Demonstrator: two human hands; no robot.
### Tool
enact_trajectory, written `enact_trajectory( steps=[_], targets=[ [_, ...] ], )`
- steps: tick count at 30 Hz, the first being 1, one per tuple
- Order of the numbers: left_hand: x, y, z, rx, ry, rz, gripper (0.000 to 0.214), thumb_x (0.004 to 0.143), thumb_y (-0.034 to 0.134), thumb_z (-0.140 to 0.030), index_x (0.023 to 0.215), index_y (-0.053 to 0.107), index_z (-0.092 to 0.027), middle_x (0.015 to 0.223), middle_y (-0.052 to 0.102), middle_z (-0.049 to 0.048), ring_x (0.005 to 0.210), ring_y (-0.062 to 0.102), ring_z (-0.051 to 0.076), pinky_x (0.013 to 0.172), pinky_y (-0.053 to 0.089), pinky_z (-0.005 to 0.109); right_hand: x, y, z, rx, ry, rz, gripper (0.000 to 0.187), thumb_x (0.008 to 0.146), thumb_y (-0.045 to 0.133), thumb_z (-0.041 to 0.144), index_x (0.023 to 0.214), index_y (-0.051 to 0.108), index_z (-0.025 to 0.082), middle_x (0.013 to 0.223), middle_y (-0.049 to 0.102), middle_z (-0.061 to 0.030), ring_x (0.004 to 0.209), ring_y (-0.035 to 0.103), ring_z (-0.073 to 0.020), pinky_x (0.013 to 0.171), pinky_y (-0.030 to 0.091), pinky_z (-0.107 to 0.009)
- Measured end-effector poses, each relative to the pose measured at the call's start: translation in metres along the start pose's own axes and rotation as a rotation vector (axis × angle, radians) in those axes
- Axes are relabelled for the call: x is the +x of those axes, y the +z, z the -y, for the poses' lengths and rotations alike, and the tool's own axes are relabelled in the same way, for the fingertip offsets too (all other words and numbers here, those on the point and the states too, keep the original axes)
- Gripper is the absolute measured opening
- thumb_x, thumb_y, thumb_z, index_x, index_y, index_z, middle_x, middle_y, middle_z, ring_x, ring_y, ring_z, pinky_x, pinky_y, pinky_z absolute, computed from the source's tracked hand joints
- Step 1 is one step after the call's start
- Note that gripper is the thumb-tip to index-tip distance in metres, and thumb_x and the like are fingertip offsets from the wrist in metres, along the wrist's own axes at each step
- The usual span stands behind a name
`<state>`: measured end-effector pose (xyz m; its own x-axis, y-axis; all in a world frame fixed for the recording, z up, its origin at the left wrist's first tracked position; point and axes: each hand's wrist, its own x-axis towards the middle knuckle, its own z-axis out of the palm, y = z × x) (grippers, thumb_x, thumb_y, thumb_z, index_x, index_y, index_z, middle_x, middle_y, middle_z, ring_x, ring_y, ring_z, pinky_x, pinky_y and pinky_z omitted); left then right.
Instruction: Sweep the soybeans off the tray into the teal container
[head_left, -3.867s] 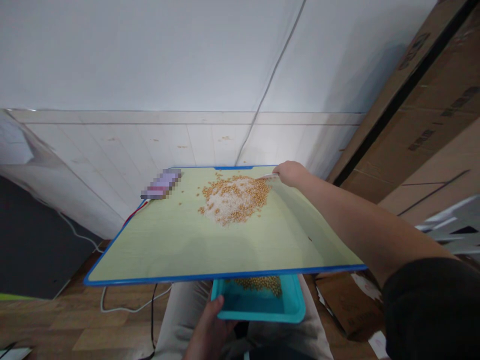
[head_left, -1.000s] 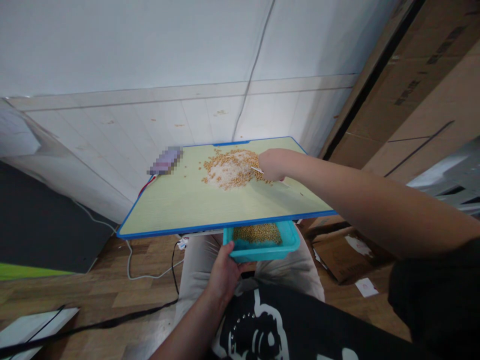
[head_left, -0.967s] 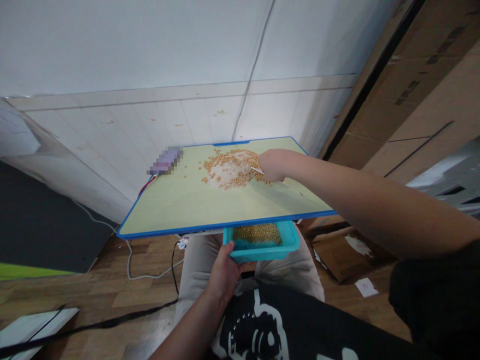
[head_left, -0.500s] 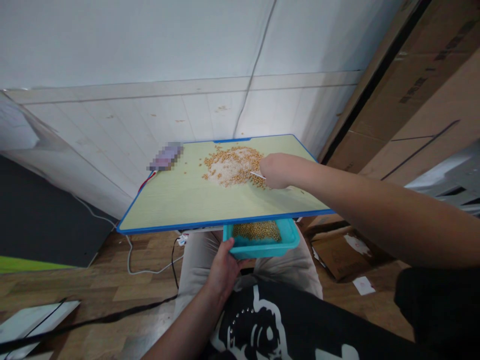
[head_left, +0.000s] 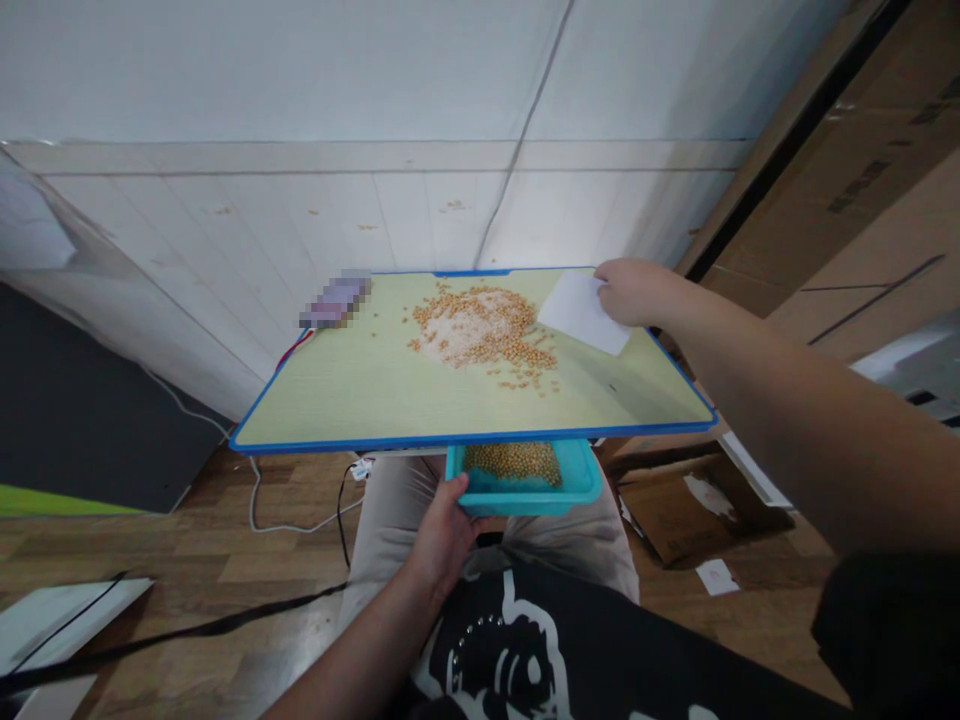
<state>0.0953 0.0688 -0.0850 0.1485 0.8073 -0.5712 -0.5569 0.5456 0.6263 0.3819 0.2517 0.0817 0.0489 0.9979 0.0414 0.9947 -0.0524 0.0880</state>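
Clasping teal tub (head_left: 525, 500) with left hand (head_left: 444, 532) around 6 o'clock of view, thumb over near-left rim, other fingers mostly hidden underneath. Tan beans (head_left: 517, 462) inside, far end cut off by blue-edged board (head_left: 360, 400). Cut off between 3 and 4 o'clock: right forearm (head_left: 787, 380). Piled mid-board: heap (head_left: 476, 325) of tan beans and white grains, strays on its 4 o'clock side. Pinching white sheet (head_left: 579, 315) at 2 o'clock, just beside heap, with right hand (head_left: 637, 292), fingers nearly together, tips hard to make out; can't tell about contact between sheet and board. Pixelated at 10 o'clock: purplish object (head_left: 335, 300), details unreadable.
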Motion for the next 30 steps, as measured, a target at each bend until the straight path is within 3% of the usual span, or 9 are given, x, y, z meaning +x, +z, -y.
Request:
enact_trajectory(
  steps=[4,7,11,19,30],
  targets=[
    [-0.001,0.0,0.0,-0.007,-0.003,0.012,0.043,0.089,0.063,-0.033,0.129,0.063,-0.017,0.128,0.075,0.0135,0.107,0.074,0.028,0.077,0.062,0.036,0.011,0.013,-0.032,0.194,0.012,0.107,0.033,0.091,0.052,0.019,0.115,0.074,0.012,0.11,0.077,-0.0177,0.094,0.07,-0.0276,0.072,0.051,-0.031],
    [0.002,-0.004,0.004,-0.026,0.007,0.031,0.046,0.087,0.066,-0.034,0.13,0.064,-0.017,0.127,0.076,0.0131,0.109,0.073,0.029,0.08,0.062,0.038,0.003,0.024,-0.037,0.39,-0.036,0.231,0.032,0.092,0.051,0.02,0.115,0.073,0.014,0.104,0.078,-0.0138,0.086,0.07,-0.0248,0.07,0.052,-0.031],
    [0.006,-0.011,0.008,-0.031,0.029,0.037,0.047,0.083,0.072,-0.038,0.126,0.066,-0.02,0.119,0.078,0.0105,0.103,0.074,0.026,0.077,0.061,0.035,-0.01,0.031,-0.026,0.446,-0.067,0.313,0.027,0.091,0.053,0.019,0.108,0.074,0.014,0.101,0.079,-0.0123,0.085,0.071,-0.0231,0.07,0.053,-0.028],
    [-0.002,-0.003,-0.001,-0.004,-0.004,-0.033,0.045,0.084,0.069,-0.035,0.125,0.065,-0.018,0.121,0.077,0.0113,0.103,0.073,0.026,0.072,0.057,0.032,-0.005,0.036,0.0,0.327,-0.152,0.33,0.032,0.086,0.052,0.011,0.107,0.076,0.012,0.102,0.079,-0.0124,0.09,0.07,-0.0223,0.067,0.05,-0.025],
    [-0.003,-0.004,-0.002,-0.009,0.016,0.003,0.051,0.081,0.072,-0.036,0.129,0.064,-0.02,0.122,0.076,0.01,0.101,0.073,0.026,0.075,0.061,0.035,-0.008,0.034,0.025,0.278,-0.186,0.375,0.027,0.088,0.05,0.011,0.096,0.076,0.014,0.102,0.078,-0.0101,0.087,0.07,-0.0209,0.069,0.047,-0.026]
  ],
)
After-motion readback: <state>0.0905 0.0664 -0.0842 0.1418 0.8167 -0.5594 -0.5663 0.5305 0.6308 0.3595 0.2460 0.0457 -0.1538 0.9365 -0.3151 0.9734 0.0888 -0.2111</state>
